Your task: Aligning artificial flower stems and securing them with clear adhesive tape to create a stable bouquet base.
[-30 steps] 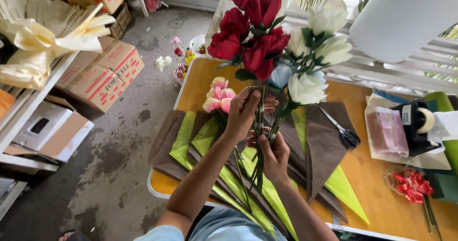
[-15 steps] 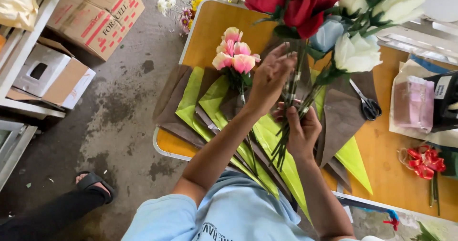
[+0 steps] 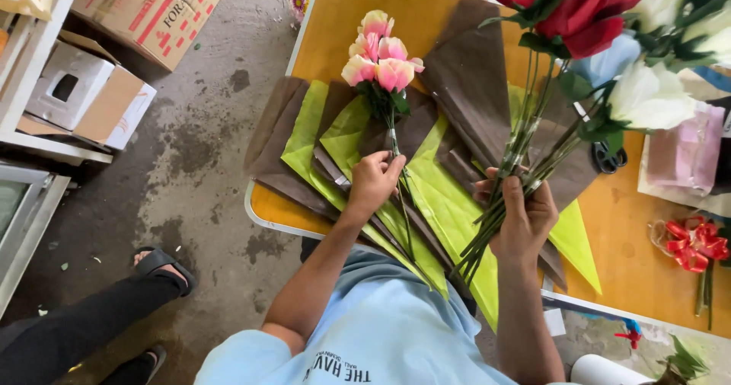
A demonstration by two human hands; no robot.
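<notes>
My right hand (image 3: 521, 211) grips the stems of a bunch of red and white artificial flowers (image 3: 601, 27), held upright over the table. My left hand (image 3: 375, 181) closes on the stem of a small bunch of pink flowers (image 3: 378, 54) that lies on the wrapping sheets. Brown (image 3: 468, 73) and lime green wrapping sheets (image 3: 449, 202) are fanned out in layers on the yellow table (image 3: 350, 19) under both hands.
Black scissors (image 3: 605, 155) lie on the brown paper right of the bouquet. A pink packet (image 3: 685, 153) and a red ribbon bow (image 3: 689, 244) sit at the right. Cardboard boxes (image 3: 145, 8) and a shelf stand on the floor at left. Another person's sandalled foot (image 3: 160, 263) is nearby.
My left hand left the bouquet stems and dropped to the pink bunch's stem on the sheets. The camera tilted down towards the table edge.
</notes>
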